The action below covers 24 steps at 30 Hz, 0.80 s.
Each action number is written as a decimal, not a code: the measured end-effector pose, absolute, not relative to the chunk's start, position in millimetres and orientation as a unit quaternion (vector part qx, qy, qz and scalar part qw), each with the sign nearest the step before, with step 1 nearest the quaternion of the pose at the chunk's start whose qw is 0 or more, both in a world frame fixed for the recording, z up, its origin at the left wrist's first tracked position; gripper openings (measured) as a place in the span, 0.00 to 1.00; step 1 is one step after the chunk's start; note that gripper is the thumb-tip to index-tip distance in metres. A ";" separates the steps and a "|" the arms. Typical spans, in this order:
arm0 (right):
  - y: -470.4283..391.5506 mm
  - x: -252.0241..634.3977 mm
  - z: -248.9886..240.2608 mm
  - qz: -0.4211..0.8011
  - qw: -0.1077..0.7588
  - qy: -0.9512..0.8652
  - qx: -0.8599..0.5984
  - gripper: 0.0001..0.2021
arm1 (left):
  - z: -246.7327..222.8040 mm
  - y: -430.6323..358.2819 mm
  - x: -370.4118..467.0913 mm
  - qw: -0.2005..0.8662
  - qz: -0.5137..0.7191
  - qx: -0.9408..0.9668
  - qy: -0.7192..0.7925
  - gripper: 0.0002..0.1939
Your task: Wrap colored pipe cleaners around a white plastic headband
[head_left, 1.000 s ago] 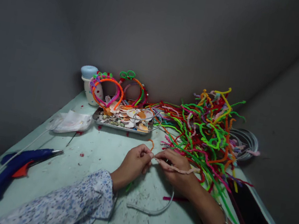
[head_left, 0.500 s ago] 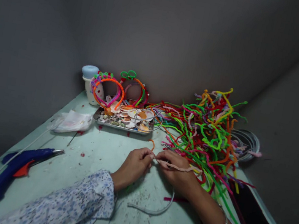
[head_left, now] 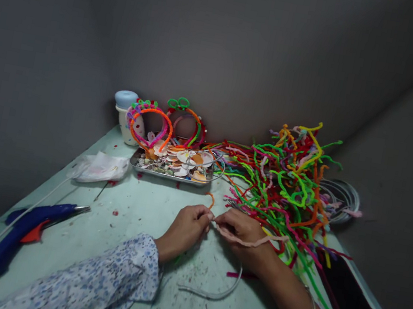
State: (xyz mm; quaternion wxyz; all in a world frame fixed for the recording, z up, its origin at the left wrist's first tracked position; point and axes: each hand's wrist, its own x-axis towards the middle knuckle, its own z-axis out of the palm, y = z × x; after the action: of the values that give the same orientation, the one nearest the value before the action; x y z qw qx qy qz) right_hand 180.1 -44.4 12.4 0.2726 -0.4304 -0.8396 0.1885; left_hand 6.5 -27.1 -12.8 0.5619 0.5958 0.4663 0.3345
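Note:
Near the middle of the table, my left hand (head_left: 189, 226) is closed in a pinch, with an orange pipe cleaner (head_left: 212, 199) curling up just beyond its fingertips. My right hand (head_left: 242, 233) is closed too, its fingertips almost touching the left ones and gripping a pale pink pipe cleaner (head_left: 254, 244). The pink strand's loose end trails right across the back of that hand. What lies between the fingertips is too small to tell. Below the hands, a curved grey band (head_left: 209, 295) rests on the table.
A blue glue gun (head_left: 11, 237) lies left, near a plastic bag (head_left: 102, 168). At the back stand a metal tray (head_left: 170, 176) of shells, colourful headbands (head_left: 153, 113) and a blue-lidded jar (head_left: 129, 125). Tangled pipe cleaners (head_left: 289, 185) and a wire coil (head_left: 352, 201) are at the right.
The pink pipe cleaner's loose part has swung lower and further right over my right hand. My right fingers have shifted slightly; my left hand keeps its pinch.

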 end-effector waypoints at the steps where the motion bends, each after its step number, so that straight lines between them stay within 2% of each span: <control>1: -44.0 180.4 11.1 0.175 0.264 -0.847 -0.426 0.08 | -13.1 -27.1 6.8 0.565 0.333 0.593 0.467 0.13; 7: -44.5 182.4 11.7 0.163 0.256 -0.859 -0.412 0.08 | -13.9 -27.1 7.8 0.570 0.330 0.585 0.473 0.12; 15: -42.4 185.5 18.0 0.351 0.307 -0.737 -0.489 0.07 | -8.0 -29.1 6.7 0.551 0.331 0.622 0.448 0.12; 20: -39.5 185.8 11.6 0.486 0.337 -0.632 -0.501 0.12 | -2.2 -31.8 5.9 0.523 0.331 0.655 0.434 0.12; 24: -35.8 185.7 9.7 0.520 0.345 -0.606 -0.493 0.12 | 1.3 -33.4 5.5 0.499 0.327 0.675 0.434 0.12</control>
State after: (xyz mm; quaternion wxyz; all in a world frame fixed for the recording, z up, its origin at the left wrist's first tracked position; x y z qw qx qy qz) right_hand 185.7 -35.8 9.7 0.3445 -0.4931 -0.6062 0.5202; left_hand 5.5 -33.4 1.3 0.4993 0.6748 0.4344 0.3265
